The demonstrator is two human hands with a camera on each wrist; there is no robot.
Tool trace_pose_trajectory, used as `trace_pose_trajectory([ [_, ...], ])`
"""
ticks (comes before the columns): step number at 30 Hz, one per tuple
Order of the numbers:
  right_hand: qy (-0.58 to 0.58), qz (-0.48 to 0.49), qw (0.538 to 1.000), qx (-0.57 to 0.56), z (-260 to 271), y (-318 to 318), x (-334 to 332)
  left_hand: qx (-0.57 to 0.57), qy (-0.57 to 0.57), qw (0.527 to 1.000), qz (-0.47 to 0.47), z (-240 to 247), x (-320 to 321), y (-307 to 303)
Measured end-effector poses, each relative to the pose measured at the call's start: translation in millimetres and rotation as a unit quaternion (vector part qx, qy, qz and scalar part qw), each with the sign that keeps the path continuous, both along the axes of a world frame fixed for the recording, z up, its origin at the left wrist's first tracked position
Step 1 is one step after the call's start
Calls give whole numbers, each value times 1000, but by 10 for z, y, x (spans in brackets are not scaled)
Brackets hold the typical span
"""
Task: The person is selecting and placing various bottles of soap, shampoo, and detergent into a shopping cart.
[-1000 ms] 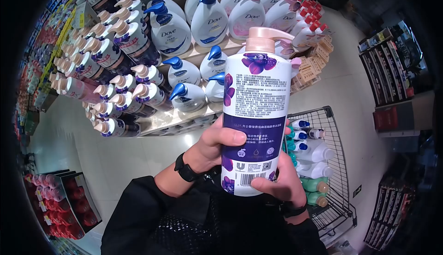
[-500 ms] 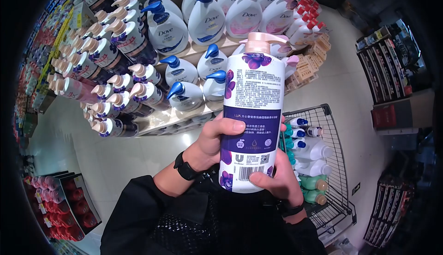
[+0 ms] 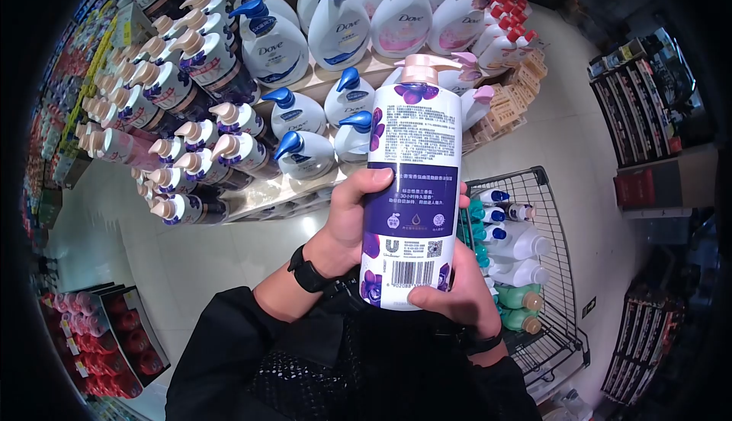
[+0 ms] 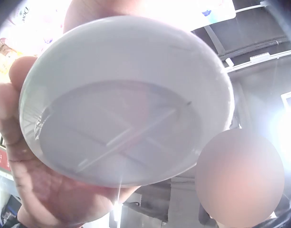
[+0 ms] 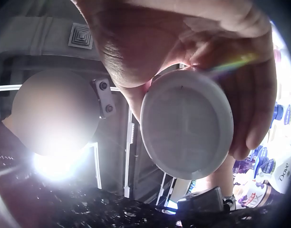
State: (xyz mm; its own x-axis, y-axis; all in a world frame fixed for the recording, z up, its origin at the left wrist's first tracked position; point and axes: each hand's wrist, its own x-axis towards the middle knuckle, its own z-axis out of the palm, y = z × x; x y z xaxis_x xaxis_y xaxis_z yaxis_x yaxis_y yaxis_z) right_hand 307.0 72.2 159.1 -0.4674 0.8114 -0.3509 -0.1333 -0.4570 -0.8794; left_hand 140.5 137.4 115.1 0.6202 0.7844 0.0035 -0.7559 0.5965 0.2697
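A large white and purple pump bottle (image 3: 415, 200) stands nearly upright in both hands, its printed back label and barcode facing the head camera. The left hand (image 3: 352, 211) grips its left side, thumb across the purple band. Lower down on the right, the right hand (image 3: 461, 288) holds it with the thumb near the barcode. Both wrist views look at the white bottle base (image 4: 121, 128), (image 5: 186, 126); the right hand's fingers (image 5: 252, 104) curl around the bottle there. The fingers behind the bottle are mostly hidden in the head view.
A stepped display shelf (image 3: 267, 206) carries blue-pump bottles (image 3: 339, 28), pink-pump bottles (image 3: 402, 21) and rows of purple-labelled bottles (image 3: 221, 70). At the right is a wire shopping cart (image 3: 560, 268) with several bottles lying in it. Red goods (image 3: 99, 348) stand at lower left.
The bottle has moved slightly down and left, then up a little, tilting its top back. The left thumb sits higher on the label. Both hands keep their hold.
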Motion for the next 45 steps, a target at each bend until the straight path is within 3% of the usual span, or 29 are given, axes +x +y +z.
trace_pose_trajectory([
  [21,22,0,1000,-3,-87,18,43,-12,22,1000,-8,-5,31,22],
  [25,58,4,998,-16,-113,53,97,13,97,995,-26,50,53,60],
  [27,6,16,1000,6,-84,223,206,22,96,994,-51,61,99,225],
  [28,-23,20,999,23,-103,275,265,7,17,998,-68,10,128,291],
  [30,-33,9,999,28,-232,211,346,8,68,994,-80,-44,160,270],
  [32,-168,49,981,77,-242,249,494,22,113,991,-75,-36,206,304],
  [34,-310,1,935,172,-221,252,663,99,215,970,-49,-27,286,362],
  [35,-325,-75,925,181,-256,217,764,136,254,958,-10,-198,312,369],
  [38,-254,-253,920,159,-159,201,1061,235,389,889,64,-288,445,388],
  [40,-239,-321,903,156,46,177,1165,341,462,811,113,-328,587,395],
  [42,-271,-334,886,172,298,215,1231,416,494,755,113,-385,737,424],
  [43,-374,-300,817,319,422,296,1262,457,497,730,105,-413,780,446],
  [44,-467,-253,717,451,518,365,1317,501,484,712,88,-430,819,480],
  [45,-475,-172,715,483,578,405,1419,540,470,694,69,-429,864,510],
])
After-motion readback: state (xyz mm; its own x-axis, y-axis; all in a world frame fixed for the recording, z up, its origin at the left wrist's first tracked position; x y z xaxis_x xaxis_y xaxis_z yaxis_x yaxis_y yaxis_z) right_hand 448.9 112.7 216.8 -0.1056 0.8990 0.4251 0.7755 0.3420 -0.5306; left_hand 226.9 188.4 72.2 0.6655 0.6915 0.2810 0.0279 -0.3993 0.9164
